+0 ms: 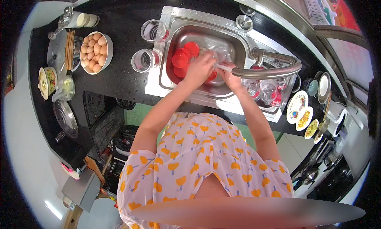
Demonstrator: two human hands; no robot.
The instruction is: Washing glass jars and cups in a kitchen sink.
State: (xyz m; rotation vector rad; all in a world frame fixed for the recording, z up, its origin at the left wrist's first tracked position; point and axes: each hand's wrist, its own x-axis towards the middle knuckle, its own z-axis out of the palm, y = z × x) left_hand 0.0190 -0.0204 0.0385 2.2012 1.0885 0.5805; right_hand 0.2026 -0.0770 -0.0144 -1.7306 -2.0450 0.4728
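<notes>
My left hand (203, 66) and my right hand (229, 77) are close together over the left basin of a steel sink (190, 31). A thin stream of water (223, 68) runs from the curved metal tap (268, 70) between them. At my fingertips is a clear plastic thing (223, 51), perhaps a jar; blur and glare hide its outline and how each hand touches it. Several red round lids (180, 60) lie in the basin left of my left hand. Another red piece (211, 76) shows below, between my hands.
Two clear jars (144, 60) (154, 31) stand left of the sink. Several clear bottles or jars with red labels (268, 89) fill the right basin. Further left are a bowl of eggs (109, 55) and chopsticks (70, 50). Plates (297, 107) line the right counter.
</notes>
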